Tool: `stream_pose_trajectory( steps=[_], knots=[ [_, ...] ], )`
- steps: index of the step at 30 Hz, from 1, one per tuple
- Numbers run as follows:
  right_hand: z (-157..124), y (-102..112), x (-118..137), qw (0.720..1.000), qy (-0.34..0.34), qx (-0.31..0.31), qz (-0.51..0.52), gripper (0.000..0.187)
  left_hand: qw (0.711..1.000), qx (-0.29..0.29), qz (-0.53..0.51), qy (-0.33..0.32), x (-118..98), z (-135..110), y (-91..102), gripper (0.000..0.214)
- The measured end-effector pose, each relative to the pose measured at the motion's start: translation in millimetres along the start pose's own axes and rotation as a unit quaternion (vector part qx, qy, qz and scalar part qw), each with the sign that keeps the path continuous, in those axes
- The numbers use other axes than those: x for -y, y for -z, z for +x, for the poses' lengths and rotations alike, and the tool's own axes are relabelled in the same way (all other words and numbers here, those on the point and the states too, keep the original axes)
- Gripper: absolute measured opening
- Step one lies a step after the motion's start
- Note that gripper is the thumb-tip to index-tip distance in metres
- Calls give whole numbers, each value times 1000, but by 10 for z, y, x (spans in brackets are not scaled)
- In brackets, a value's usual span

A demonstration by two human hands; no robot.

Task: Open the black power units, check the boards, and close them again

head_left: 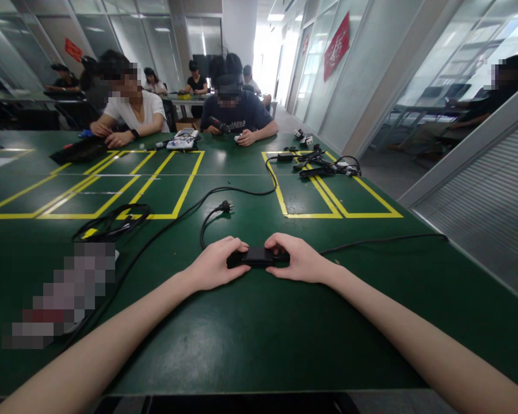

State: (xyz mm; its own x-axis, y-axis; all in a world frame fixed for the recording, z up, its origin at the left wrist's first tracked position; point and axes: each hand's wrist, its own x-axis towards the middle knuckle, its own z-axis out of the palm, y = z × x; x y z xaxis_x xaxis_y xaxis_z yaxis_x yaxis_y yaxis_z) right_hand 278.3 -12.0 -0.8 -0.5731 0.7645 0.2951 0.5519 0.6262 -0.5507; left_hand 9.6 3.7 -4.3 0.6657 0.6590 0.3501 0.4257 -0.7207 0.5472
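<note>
The green table point(224, 351) is filling most of the view, with yellow tape point(313, 216) marking out its far half. Across it, a person in a dark T-shirt point(246, 119) is sitting. The left hand point(216, 263) is pinching the left end of a black adapter point(259, 257) between thumb and fingers; the right hand point(301, 260) is gripping its right end likewise. A coiled black cable point(112, 224) is lying farther left. The adapter is being held between both hands, whether touching the table cannot be told. A black plug point(226, 206) is lying just beyond the left hand
</note>
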Motion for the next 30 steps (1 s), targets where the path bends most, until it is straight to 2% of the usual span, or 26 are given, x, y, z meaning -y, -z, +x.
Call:
stream_pose_trajectory(
  steps=[3, 7, 12, 16, 19, 27, 30],
  knots=[
    [13, -55, 13, 999, 28, -11, -42, 37, 1000, -5, 13, 13, -21, 17, -3, 24],
    [33, -137, 47, 994, 45, -15, -95, 44, 998, 5, 68, -17, -88, 45, -6, 31],
    [31, -161, 43, 986, 65, 14, -154, 41, 990, 31, 134, -27, -132, 53, -57, 42],
    [25, -137, 31, 984, 80, 32, -158, 30, 983, 49, 172, -35, -109, 44, -72, 31],
    [26, -122, 37, 983, 83, 39, -156, 28, 981, 47, 176, -59, -88, 48, -57, 24],
    [18, -111, 81, 985, 90, 38, -142, 28, 975, 68, 192, -84, -97, 77, -25, 25],
    [12, -107, 90, 982, 110, 19, -151, 34, 973, 77, 201, -90, -108, 77, -14, 28]
  ],
)
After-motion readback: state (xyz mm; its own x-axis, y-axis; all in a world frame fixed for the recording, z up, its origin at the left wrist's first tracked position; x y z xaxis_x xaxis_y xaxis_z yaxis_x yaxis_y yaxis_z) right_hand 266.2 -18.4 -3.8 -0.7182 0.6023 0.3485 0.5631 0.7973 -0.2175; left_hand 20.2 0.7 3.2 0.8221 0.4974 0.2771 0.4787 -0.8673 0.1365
